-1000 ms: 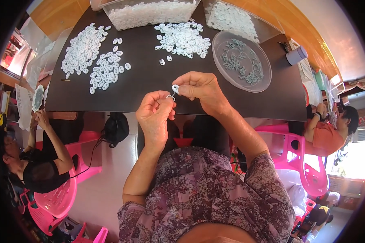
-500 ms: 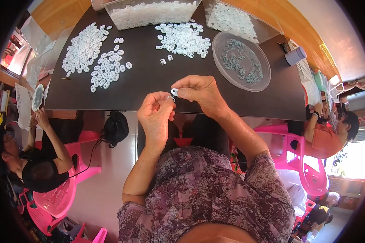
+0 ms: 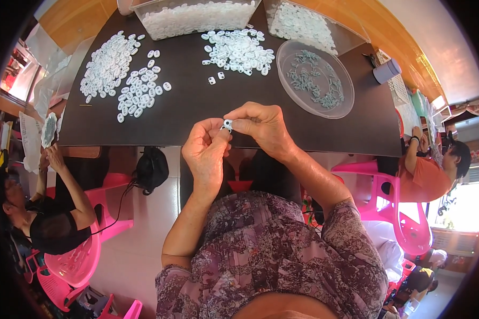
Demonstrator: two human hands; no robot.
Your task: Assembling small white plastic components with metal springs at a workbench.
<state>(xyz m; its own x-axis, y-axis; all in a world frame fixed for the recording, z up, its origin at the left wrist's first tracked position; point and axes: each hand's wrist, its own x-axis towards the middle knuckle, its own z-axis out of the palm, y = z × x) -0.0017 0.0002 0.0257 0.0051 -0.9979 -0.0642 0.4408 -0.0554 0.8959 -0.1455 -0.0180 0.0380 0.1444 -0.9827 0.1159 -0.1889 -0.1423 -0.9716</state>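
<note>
Over the table's near edge, my left hand [image 3: 205,151] is closed, thumb and fingers pinching a small white plastic piece mostly hidden by the fingertips. My right hand [image 3: 265,128] pinches another small white plastic piece with a dark hole [image 3: 227,123] between thumb and forefinger. The two pieces touch or nearly touch; exactly how they meet is too small to tell. Beyond my hands lies a heap of squarish white two-holed pieces [image 3: 239,50], with a couple of loose ones in front. Oval white pieces form a large heap [image 3: 107,66] and a smaller one [image 3: 141,93] farther left.
A round clear tray [image 3: 341,109] of small grey-green parts stands to the right. Two clear bins [image 3: 159,33] of white pieces line the back. A grey-purple cylinder [image 3: 387,72] is at the far right. People sit on both sides, near pink plastic chairs [image 3: 383,186].
My right hand has moved slightly down and left, bringing its white piece down against or very close to the one in my left hand. The left hand has barely moved.
</note>
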